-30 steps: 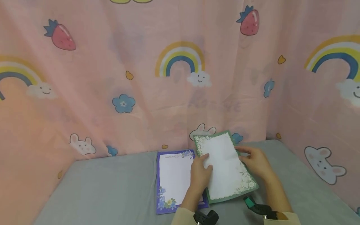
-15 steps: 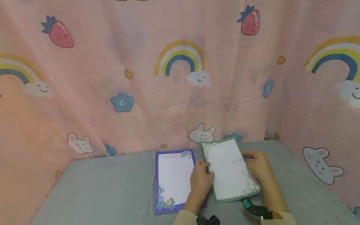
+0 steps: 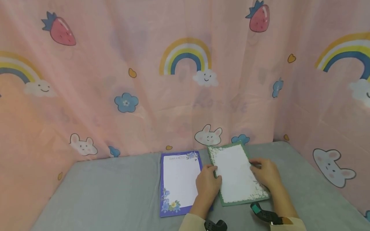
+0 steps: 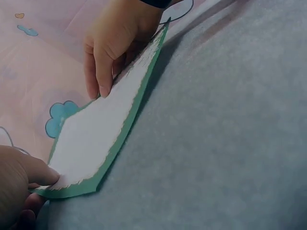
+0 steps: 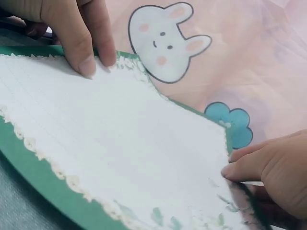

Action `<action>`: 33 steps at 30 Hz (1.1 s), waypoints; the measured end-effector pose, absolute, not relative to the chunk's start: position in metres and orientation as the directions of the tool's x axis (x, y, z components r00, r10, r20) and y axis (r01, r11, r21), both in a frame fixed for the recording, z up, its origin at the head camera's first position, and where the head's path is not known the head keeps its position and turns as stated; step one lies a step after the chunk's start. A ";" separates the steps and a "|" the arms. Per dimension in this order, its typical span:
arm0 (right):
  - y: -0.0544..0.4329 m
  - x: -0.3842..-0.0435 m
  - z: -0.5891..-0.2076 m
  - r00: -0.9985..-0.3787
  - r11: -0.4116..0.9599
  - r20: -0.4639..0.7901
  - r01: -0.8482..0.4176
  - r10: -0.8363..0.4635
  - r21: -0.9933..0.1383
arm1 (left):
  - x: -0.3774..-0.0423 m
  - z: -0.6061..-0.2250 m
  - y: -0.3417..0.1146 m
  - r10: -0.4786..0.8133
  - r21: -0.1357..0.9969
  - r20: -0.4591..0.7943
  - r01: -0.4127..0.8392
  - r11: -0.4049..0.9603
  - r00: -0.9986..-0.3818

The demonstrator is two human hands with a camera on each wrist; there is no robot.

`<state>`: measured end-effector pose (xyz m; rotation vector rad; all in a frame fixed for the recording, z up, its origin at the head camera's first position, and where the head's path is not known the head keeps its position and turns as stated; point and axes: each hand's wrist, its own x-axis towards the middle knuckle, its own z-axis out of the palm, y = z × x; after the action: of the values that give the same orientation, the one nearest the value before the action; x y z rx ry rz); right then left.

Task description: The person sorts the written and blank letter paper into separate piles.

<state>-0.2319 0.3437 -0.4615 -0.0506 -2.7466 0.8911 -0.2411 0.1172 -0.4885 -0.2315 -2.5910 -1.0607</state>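
Note:
A white sheet of stationery paper (image 3: pixel 233 173) with a green border and pale flowers slants slightly, low over the right part of the grey table. My left hand (image 3: pixel 208 182) pinches its left edge, thumb on the white face and fingers underneath. On the opposite edge, my right hand (image 3: pixel 267 175) pinches the paper between thumb and fingers. In the left wrist view the sheet (image 4: pixel 98 134) bows along its length; the right wrist view shows its green rim curving too. Left of it lies a purple-bordered sheet (image 3: pixel 179 183) with blue flowers, its lower right part hidden behind my left forearm.
The table wears a grey cloth (image 3: pixel 115 189). Behind and at both sides hangs a pink curtain (image 3: pixel 162 122) printed with rainbows, rabbits and strawberries. Black wrist straps (image 3: pixel 215 225) sit by both sleeves, and a black camera arm with a green part (image 3: pixel 261 211) juts from the right wrist.
The green-bordered sheet has come down and shifted to the right, away from the purple one, with both hands moving along with it. The purple-bordered sheet stays in place.

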 end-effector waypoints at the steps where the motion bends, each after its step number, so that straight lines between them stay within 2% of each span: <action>1: 0.344 -0.232 -0.462 -0.968 0.818 0.227 -0.046 0.104 -0.574 | -0.241 -0.488 0.117 0.027 0.645 0.364 0.272 0.714 -0.931; 9: 0.343 -0.234 -0.464 -0.977 0.852 0.187 -0.007 0.107 -0.523 | -0.238 -0.485 0.116 0.067 0.591 0.366 0.287 0.754 -0.928; 17: 0.341 -0.235 -0.462 -0.974 0.854 0.202 -0.016 0.105 -0.520 | -0.236 -0.481 0.118 0.123 0.438 0.402 0.308 0.844 -0.907; 24: 0.332 -0.233 -0.455 -0.975 0.882 0.200 -0.008 0.098 -0.471 | -0.233 -0.476 0.121 0.155 0.369 0.283 0.257 0.893 -0.946; 27: 0.326 -0.232 -0.450 -0.979 0.895 0.179 0.008 0.097 -0.445 | -0.233 -0.473 0.120 0.158 0.407 0.238 0.246 0.880 -0.958; 33: 0.297 -0.231 -0.432 -0.980 0.934 0.183 0.004 0.075 -0.358 | -0.237 -0.455 0.103 0.103 0.650 0.218 0.223 0.726 -0.970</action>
<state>-0.2309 0.2965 -0.4319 -0.0599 -2.8972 0.5362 -0.2373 0.1033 -0.4549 -0.2626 -2.7612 -1.0727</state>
